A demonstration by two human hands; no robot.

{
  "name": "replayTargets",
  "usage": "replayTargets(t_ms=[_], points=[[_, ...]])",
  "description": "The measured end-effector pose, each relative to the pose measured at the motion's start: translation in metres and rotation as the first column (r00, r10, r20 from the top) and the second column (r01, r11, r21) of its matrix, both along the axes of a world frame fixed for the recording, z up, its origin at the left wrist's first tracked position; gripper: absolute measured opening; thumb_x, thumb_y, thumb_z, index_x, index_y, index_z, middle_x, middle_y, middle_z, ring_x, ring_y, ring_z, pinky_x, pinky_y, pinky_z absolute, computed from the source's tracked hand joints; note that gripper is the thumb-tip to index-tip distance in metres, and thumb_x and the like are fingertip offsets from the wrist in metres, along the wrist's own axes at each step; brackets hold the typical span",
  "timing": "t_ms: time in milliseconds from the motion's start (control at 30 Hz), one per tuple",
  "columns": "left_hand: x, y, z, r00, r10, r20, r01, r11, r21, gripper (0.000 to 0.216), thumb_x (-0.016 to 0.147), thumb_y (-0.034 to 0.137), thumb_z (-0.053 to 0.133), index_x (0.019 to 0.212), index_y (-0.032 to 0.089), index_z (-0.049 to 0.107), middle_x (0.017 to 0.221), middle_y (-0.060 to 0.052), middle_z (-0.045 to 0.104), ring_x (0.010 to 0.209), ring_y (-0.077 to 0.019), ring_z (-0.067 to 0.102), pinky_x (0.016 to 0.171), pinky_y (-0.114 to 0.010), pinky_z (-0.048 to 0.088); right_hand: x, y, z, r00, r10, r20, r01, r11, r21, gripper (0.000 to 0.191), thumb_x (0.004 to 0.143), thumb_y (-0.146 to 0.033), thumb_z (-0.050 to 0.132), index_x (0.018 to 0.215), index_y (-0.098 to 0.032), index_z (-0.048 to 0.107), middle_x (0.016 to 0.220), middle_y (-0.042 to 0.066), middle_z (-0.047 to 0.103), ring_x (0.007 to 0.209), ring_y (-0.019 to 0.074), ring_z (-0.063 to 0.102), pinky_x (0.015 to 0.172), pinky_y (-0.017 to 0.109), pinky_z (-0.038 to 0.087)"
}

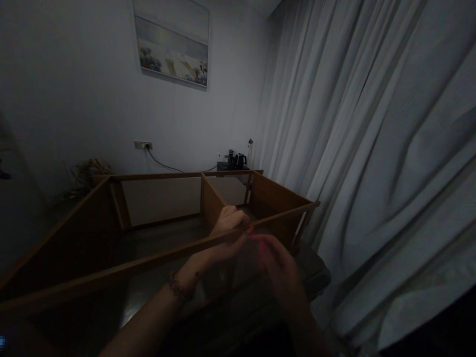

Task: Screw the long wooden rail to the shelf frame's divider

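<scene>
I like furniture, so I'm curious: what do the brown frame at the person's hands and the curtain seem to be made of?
Brown frame: probably wood, perhaps stained or varnished, judging by its brown rails and flat panels; the dim light hides the grain. Curtain: fabric with a pale, matte look, hanging in soft folds; I cannot tell the fibre.

The frame (212, 201) was brown wood, smooth and mostly matt. Right of the frame, the curtain (327, 114) was folded matt cloth; behind it, the wall (100, 109) looked smooth and matt.
</scene>
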State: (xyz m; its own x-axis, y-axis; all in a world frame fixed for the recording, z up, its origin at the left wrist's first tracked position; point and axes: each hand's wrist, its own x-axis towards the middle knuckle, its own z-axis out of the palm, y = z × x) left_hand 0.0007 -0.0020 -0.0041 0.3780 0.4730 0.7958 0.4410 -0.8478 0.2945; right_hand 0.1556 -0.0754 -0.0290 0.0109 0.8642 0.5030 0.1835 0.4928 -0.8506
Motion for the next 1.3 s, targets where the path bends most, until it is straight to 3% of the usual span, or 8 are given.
replayTargets(t_ms=[133, 233, 400, 533, 667, 867, 1133, 1300], points=[[0.001, 0.0, 0.0, 1.0, 0.005, 0.0, -0.005, 1.0, -0.008, 0.013, 0.088, 0.028, 0.047, 0.076, 0.021, 0.046, 0.073, -0.003, 0.054, 0.076, -0.0202, 0.049, 0.073, -0.037, 0.04, 0.002, 0.003, 0.0, 0.987, 0.096, -0.127, -0.096, 0.995, 0.001, 0.026, 0.093, -0.038, 0.054, 0.114, -0.024, 0.059, 0.094, 0.003, 0.069, 0.089, 0.0195, 0.066, 0.07, 0.029, 0.052], [0.001, 0.0, 0.0, 1.0, 0.006, 0.005, -0.006, 1.0, 0.02, 0.014, 0.088, 0.027, 0.047, 0.076, 0.021, 0.046, 0.072, -0.002, 0.054, 0.075, -0.0199, 0.049, 0.074, -0.037, 0.039, 0.001, 0.0, 0.006, 0.997, -0.08, 0.016, 0.078, 0.989, 0.122, 0.027, 0.093, -0.032, 0.052, 0.119, -0.025, 0.056, 0.086, 0.001, 0.066, 0.08, 0.018, 0.063, 0.068, 0.03, 0.05], [0.002, -0.001, 0.001, 1.0, 0.009, 0.009, -0.009, 1.0, 0.004, 0.014, 0.087, 0.028, 0.045, 0.075, 0.022, 0.045, 0.071, -0.003, 0.054, 0.075, -0.0201, 0.049, 0.073, -0.037, 0.039, -0.002, -0.005, 0.01, 0.715, -0.584, 0.384, 0.215, 0.707, 0.673, 0.032, 0.092, -0.016, 0.052, 0.119, -0.032, 0.062, 0.089, 0.0, 0.071, 0.08, 0.0188, 0.055, 0.078, 0.037, 0.037], [0.001, -0.001, 0.001, 1.0, -0.002, 0.007, 0.002, 1.0, 0.01, 0.014, 0.087, 0.028, 0.044, 0.074, 0.021, 0.045, 0.071, -0.003, 0.052, 0.074, -0.0199, 0.048, 0.073, -0.037, 0.039, 0.0, -0.003, 0.004, 0.644, -0.662, 0.383, 0.177, 0.617, 0.767, 0.033, 0.094, -0.016, 0.054, 0.121, -0.034, 0.06, 0.091, -0.001, 0.073, 0.081, 0.0186, 0.056, 0.079, 0.037, 0.035], [0.0, -0.001, 0.001, 1.0, -0.006, 0.0, 0.006, 1.0, -0.002, 0.014, 0.088, 0.029, 0.045, 0.076, 0.021, 0.046, 0.073, -0.003, 0.052, 0.076, -0.0204, 0.048, 0.074, -0.037, 0.039, 0.001, 0.0, 0.003, 0.804, -0.537, 0.255, 0.295, 0.733, 0.612, 0.011, 0.093, -0.028, 0.059, 0.102, -0.028, 0.066, 0.081, 0.0, 0.07, 0.08, 0.0196, 0.056, 0.076, 0.035, 0.039], [0.0, 0.001, 0.0, 1.0, 0.002, -0.007, -0.002, 1.0, 0.001, 0.015, 0.09, 0.028, 0.044, 0.076, 0.021, 0.045, 0.072, -0.003, 0.053, 0.077, -0.0206, 0.048, 0.074, -0.037, 0.038, -0.005, -0.006, 0.002, 0.956, -0.191, 0.222, 0.103, 0.93, 0.353, 0.018, 0.096, -0.032, 0.051, 0.093, -0.024, 0.067, 0.072, -0.001, 0.066, 0.072, 0.0169, 0.06, 0.07, 0.031, 0.044], [0.0, 0.002, -0.001, 1.0, -0.003, -0.011, 0.004, 0.999, 0.039, 0.015, 0.09, 0.028, 0.044, 0.076, 0.021, 0.045, 0.071, -0.002, 0.053, 0.075, -0.0194, 0.048, 0.074, -0.037, 0.039, -0.012, -0.006, 0.012, 0.998, 0.042, 0.041, -0.046, 0.993, 0.108, 0.036, 0.096, -0.041, 0.047, 0.069, -0.021, 0.059, 0.065, -0.001, 0.063, 0.065, 0.0142, 0.061, 0.06, 0.025, 0.046], [0.001, -0.001, 0.001, 1.0, 0.006, 0.011, -0.006, 1.0, 0.006, 0.013, 0.087, 0.029, 0.045, 0.076, 0.021, 0.046, 0.072, -0.003, 0.053, 0.076, -0.0204, 0.049, 0.073, -0.037, 0.039, -0.011, -0.005, 0.001, 0.997, -0.043, 0.057, 0.032, 0.984, 0.175, 0.017, 0.089, -0.03, 0.059, 0.105, -0.024, 0.062, 0.089, 0.001, 0.07, 0.08, 0.0175, 0.066, 0.072, 0.03, 0.052]])
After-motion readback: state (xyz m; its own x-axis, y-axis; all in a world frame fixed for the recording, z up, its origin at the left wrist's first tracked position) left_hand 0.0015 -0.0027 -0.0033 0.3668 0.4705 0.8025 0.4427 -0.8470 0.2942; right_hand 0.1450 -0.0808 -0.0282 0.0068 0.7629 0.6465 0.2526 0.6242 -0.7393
